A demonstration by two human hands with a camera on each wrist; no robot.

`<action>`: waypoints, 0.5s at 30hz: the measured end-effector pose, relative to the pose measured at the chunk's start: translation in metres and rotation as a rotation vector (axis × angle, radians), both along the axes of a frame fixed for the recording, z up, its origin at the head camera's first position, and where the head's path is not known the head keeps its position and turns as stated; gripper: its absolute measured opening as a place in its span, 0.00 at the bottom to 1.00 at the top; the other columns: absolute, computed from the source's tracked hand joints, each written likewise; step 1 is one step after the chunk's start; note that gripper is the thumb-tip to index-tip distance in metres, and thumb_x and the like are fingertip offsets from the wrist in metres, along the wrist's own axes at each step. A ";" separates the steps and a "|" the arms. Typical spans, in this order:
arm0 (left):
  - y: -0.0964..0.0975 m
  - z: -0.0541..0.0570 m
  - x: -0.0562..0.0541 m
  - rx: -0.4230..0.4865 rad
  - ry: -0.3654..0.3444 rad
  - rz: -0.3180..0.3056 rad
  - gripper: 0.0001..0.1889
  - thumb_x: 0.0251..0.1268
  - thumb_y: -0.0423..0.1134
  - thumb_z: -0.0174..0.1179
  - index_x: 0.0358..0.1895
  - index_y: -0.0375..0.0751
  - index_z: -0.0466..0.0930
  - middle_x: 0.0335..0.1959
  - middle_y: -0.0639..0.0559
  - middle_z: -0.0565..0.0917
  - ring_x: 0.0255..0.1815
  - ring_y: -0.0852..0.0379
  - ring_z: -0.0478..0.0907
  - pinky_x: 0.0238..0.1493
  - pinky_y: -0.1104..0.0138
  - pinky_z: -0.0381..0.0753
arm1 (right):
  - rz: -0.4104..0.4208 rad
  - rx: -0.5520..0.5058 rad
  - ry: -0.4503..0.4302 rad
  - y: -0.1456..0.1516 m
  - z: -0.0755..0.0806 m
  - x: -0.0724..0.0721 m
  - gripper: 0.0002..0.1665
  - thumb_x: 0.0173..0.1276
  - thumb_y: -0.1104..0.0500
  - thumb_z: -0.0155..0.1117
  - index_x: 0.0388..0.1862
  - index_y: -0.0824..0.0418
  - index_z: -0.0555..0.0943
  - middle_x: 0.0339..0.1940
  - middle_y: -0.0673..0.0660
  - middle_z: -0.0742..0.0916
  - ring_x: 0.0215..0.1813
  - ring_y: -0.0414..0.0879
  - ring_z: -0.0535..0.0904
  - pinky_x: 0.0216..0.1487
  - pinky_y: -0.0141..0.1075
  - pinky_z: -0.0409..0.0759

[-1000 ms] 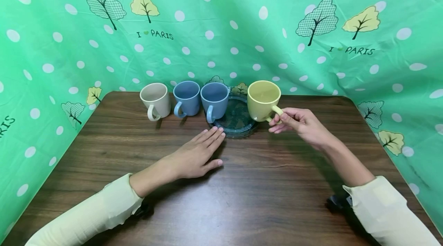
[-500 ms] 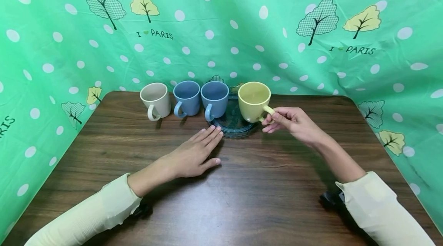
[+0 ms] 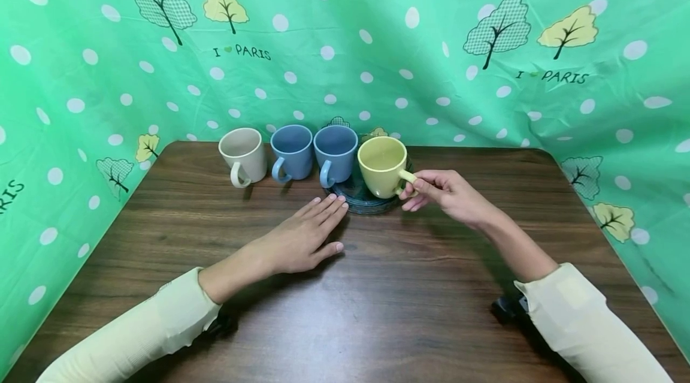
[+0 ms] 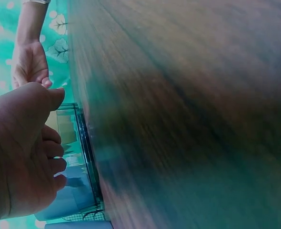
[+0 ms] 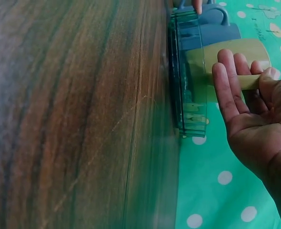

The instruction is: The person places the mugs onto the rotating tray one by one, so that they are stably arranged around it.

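Note:
A round, see-through blue-green glass dish stands at the back middle of the table. My right hand pinches the handle of a yellow mug, upright over the dish's right part. In the right wrist view, thumb and fingers grip that handle and the yellow mug shows behind the dish wall. Whether its base touches the dish is hidden. A blue mug stands in the dish's left part. My left hand lies with straight fingers, tips at the dish's front left rim.
Left of the dish, a second blue mug and a white mug stand in a row, handles toward me. A green dotted cloth hangs right behind the wooden table.
My right hand has carried the yellow mug leftward and slightly lower, from the dish's right edge toward the blue mug in it. The left hand has barely moved.

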State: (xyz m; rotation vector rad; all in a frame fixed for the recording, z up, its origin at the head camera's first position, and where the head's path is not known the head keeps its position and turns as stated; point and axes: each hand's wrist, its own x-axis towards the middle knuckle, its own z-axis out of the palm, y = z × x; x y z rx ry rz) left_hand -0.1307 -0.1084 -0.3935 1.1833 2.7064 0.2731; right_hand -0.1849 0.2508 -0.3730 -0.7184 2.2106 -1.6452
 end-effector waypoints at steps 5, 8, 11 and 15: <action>-0.001 0.002 -0.001 -0.011 -0.013 0.001 0.40 0.94 0.56 0.50 0.93 0.35 0.51 0.96 0.37 0.51 0.98 0.41 0.46 0.97 0.44 0.48 | 0.004 0.005 -0.009 -0.002 -0.001 -0.002 0.19 0.94 0.65 0.50 0.55 0.82 0.82 0.48 0.65 0.94 0.46 0.48 0.97 0.53 0.49 0.97; -0.001 0.003 0.000 -0.019 -0.014 0.000 0.41 0.94 0.56 0.50 0.93 0.35 0.50 0.96 0.37 0.50 0.98 0.41 0.46 0.97 0.44 0.47 | 0.015 0.005 -0.019 -0.002 -0.001 -0.003 0.18 0.93 0.66 0.50 0.54 0.82 0.82 0.48 0.67 0.94 0.46 0.49 0.97 0.53 0.48 0.97; -0.001 0.004 0.000 -0.019 -0.013 -0.006 0.41 0.94 0.56 0.51 0.93 0.34 0.51 0.96 0.36 0.51 0.98 0.40 0.46 0.97 0.43 0.48 | 0.023 0.016 -0.021 -0.002 0.002 -0.005 0.17 0.93 0.68 0.50 0.53 0.82 0.81 0.48 0.69 0.93 0.47 0.51 0.97 0.54 0.48 0.97; -0.001 0.005 -0.001 -0.011 -0.026 -0.012 0.41 0.94 0.56 0.51 0.93 0.33 0.51 0.96 0.36 0.50 0.98 0.40 0.46 0.97 0.43 0.47 | 0.005 0.054 -0.037 -0.003 0.009 -0.004 0.17 0.93 0.67 0.50 0.56 0.81 0.82 0.51 0.73 0.90 0.46 0.50 0.97 0.55 0.49 0.96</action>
